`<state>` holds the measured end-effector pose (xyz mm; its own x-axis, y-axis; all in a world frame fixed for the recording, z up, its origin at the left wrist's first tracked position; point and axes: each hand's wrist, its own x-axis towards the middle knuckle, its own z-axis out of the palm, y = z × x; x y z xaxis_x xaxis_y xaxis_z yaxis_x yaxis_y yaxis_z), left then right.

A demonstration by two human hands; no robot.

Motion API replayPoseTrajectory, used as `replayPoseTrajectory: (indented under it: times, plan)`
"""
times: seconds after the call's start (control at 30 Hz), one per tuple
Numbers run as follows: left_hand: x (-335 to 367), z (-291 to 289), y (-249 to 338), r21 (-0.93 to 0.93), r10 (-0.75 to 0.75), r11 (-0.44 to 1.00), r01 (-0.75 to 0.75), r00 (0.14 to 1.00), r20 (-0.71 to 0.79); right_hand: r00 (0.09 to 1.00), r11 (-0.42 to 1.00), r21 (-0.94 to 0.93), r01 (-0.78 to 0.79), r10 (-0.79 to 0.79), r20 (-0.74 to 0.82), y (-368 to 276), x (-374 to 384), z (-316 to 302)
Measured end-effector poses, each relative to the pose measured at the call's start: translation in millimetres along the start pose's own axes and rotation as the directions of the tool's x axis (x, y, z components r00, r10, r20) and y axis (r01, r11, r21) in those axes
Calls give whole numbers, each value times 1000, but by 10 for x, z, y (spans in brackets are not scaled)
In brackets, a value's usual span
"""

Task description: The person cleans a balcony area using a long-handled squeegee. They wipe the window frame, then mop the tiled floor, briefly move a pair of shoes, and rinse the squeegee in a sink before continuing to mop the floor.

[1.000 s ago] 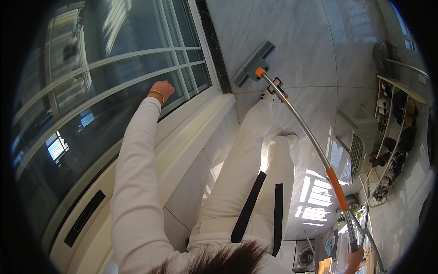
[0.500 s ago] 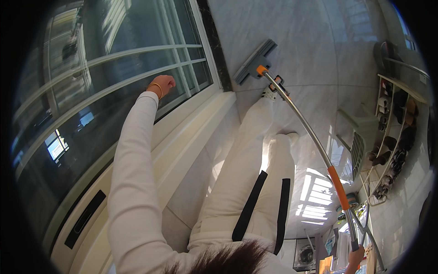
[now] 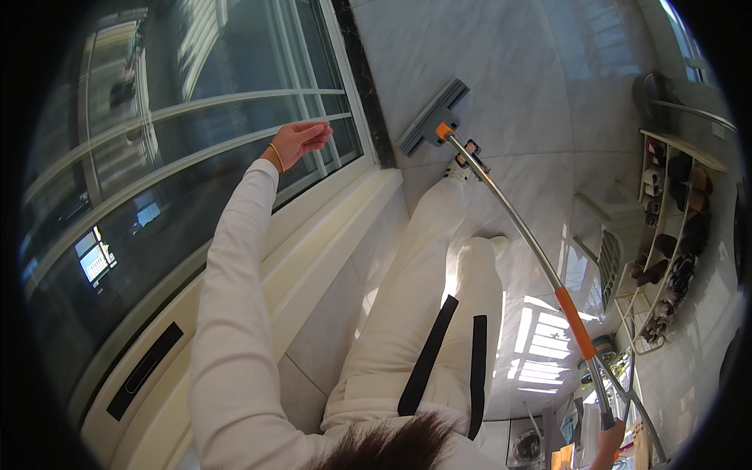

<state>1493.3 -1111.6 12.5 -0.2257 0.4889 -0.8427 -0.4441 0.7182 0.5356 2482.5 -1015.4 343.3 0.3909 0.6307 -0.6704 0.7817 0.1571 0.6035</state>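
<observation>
My right hand [image 3: 608, 440], at the lower right edge, is closed round the grip of a mop [image 3: 539, 249]. Its silver pole, with an orange sleeve partway along, slants up and left. The wide grey mop head [image 3: 429, 119] is over the tiles just beyond my forward shoe [image 3: 458, 171]; whether it touches the floor I cannot tell. A grey lever branches off near the grip. My left hand [image 3: 299, 142], a band at its wrist, is raised in front of the window glass [image 3: 227, 145]. Its fingers are stretched out and hold nothing; contact with the glass is not clear.
A cream window ledge [image 3: 333, 251] runs along my left. To the right are a pale green plastic chair [image 3: 607, 223] and a rack of shoes [image 3: 666, 227]. Farther down at the right stands a washing machine [image 3: 526, 446]. Sunlight falls on the glossy floor tiles [image 3: 521, 78].
My left hand has moved slightly right and its curled fingers have stretched out. The mop head has shifted a little down and left. My right hand keeps its hold.
</observation>
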Motion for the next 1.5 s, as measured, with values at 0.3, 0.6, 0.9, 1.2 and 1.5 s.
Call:
replayPoseTrajectory:
  times: [0.3, 0.6, 0.9, 1.2, 1.5]
  plan:
    - [46, 1600, -285, -562, 306, 823, -83, 899, 315, 990, 1000, 13, 25, -23, -136, 92, 9, 364]
    - [-334, 3028, -1172, -596, 73, 801, 45, 982, 172, 994, 991, 106, 77, -68, -90, -23, -230, 524]
    - [-1934, 5158, -3218, -279, -538, 818, 504, 841, -60, 794, 654, 749, 106, -509, 333, 80, -1246, 1431]
    - [-1576, 4782, -3037, -168, -273, 956, 242, 942, -197, 900, 798, 600, 55, -300, 316, -136, -1257, 1669]
    - [-1541, 4542, -3111, -149, -801, 385, 911, 410, 436, 881, 873, 487, 11, -238, 408, -193, -1331, 744]
